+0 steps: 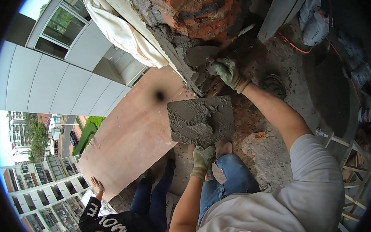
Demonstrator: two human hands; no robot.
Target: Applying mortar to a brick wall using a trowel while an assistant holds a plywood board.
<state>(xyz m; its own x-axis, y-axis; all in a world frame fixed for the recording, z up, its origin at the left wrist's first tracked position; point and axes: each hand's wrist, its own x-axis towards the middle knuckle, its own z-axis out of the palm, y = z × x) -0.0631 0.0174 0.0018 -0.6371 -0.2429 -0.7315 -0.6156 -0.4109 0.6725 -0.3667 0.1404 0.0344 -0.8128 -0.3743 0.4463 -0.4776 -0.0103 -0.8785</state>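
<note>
My left hand (pixel 202 158), in a pale work glove, is closed on the underside of a square plasterer's hawk (pixel 227 109). Grey wet mortar (pixel 194 122) covers most of the hawk, with a thicker heap near its middle. To the upper right, my gloved right hand (pixel 229 76) grips a trowel by its handle. The trowel's blade (pixel 201 55) lies against fresh mortar on the wall edge (pixel 168 42), just below rough red brickwork (pixel 200 11). Part of the trowel handle is hidden by my fingers.
A large plywood sheet (pixel 126 124) slants at the left, with a co-worker's hand (pixel 97 184) on it. White cloth (pixel 125 30) drapes over the wall. Bags (pixel 314 21), an orange cable (pixel 293 44), a bucket (pixel 364 114) and a wooden ladder-like frame (pixel 351 148) stand right.
</note>
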